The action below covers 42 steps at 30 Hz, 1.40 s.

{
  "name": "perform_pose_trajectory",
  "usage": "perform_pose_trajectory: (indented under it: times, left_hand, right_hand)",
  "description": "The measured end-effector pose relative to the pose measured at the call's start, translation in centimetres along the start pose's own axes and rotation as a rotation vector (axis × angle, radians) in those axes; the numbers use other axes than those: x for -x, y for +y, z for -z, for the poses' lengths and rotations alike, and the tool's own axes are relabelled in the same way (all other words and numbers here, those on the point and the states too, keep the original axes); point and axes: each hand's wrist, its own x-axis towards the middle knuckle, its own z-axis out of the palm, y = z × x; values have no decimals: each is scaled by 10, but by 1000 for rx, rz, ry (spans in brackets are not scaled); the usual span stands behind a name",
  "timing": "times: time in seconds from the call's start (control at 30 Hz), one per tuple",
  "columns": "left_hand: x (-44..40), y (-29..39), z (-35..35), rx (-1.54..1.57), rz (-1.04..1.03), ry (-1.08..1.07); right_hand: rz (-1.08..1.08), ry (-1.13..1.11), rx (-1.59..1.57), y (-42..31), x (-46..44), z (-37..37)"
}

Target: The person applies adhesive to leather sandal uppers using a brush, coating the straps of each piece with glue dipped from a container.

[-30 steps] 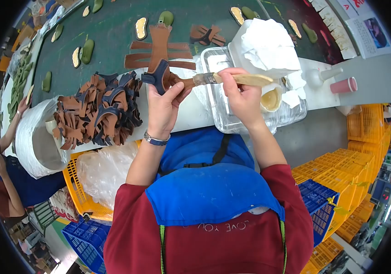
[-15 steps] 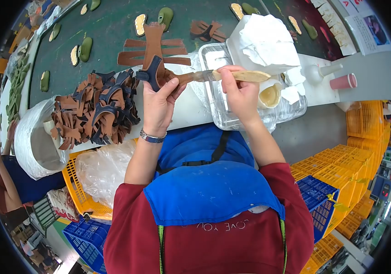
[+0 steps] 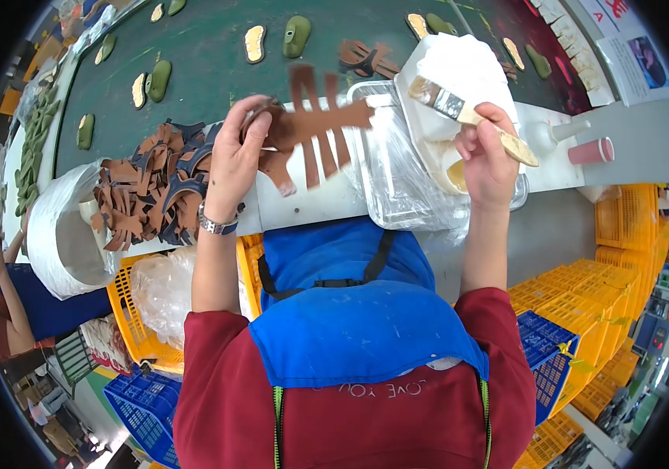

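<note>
1. When read leftmost first around the clear tray (image 3: 381, 209): heap of brown and navy straps (image 3: 151, 191), well left of the tray; probably piled on the left hand's side for easy picking.
2. Left hand (image 3: 229, 156), raised left of the tray; thumb and fingers pinched on one end of a brown strap piece (image 3: 315, 123), presumably to leave most of the leather uncovered.
3. Same brown strap piece, blurred, reaching sideways from the pinch towards the tray's left rim; strips splayed, unsupported.
4. Pot of pale yellow paste (image 3: 454, 176), at the tray's right part, partly hidden; likely stood there to catch drips.
5. White box (image 3: 459, 70), behind the tray, heaped with white material.
6. Right hand (image 3: 490, 156), above the tray's right side; fingers curled closed around a flat brush (image 3: 471, 116), bristles angled away, perhaps to spare the sleeve. Bristle contact with the white box: cannot tell.
7. Pink cup (image 3: 590, 152), right of the tray, out of the hands' way.
</note>
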Motion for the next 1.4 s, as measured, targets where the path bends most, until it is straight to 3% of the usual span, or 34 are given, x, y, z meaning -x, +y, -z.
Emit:
perform_pose_trajectory:
  times: [0.03, 0.07, 0.17, 0.3, 0.33, 0.47, 0.57, 0.7, 0.9, 0.97, 1.13, 1.23, 1.4]
  left_hand:
    - [-1, 2, 2, 2, 46, -38]
    - [-1, 4, 1, -97, -56, -20]
    - [-4, 12, 12, -240, 102, -192]
    - [-5, 10, -3, 90, 4, -251]
    - [-4, 18, -1, 16, 129, -283]
    - [-5, 24, -9, 99, 211, -398]
    - [-1, 23, -9, 108, 254, -434]
    - [2, 23, -12, 158, 308, -408]
    - [2, 21, -12, 191, 325, -419]
    - [1, 23, -10, 127, 326, -452]
    - [3, 20, -6, 164, 333, -404]
    - [-4, 12, 12, 118, 256, -334]
    - [-33, 15, 88, 155, 216, 238]
  right_hand:
    - [-6, -9, -26, -2, -2, 1]
    - [-11, -16, -52, -3, -5, 3]
    - [-17, -90, -87, -6, -16, 1]
    - [52, -268, 103, -8, -32, -22]
    - [75, -316, 194, -7, -36, -30]
    - [125, -469, 399, 3, -38, -57]
    - [144, -458, 626, 18, -42, -57]
    - [152, -423, 674, 15, -40, -51]
    - [109, -364, 383, 1, -37, -60]
    - [125, -391, 525, 16, -38, -58]
    - [81, -298, 540, 31, -42, -46]
    - [69, -97, 466, 28, -43, -35]
    - [-29, 93, 327, 27, -29, -15]
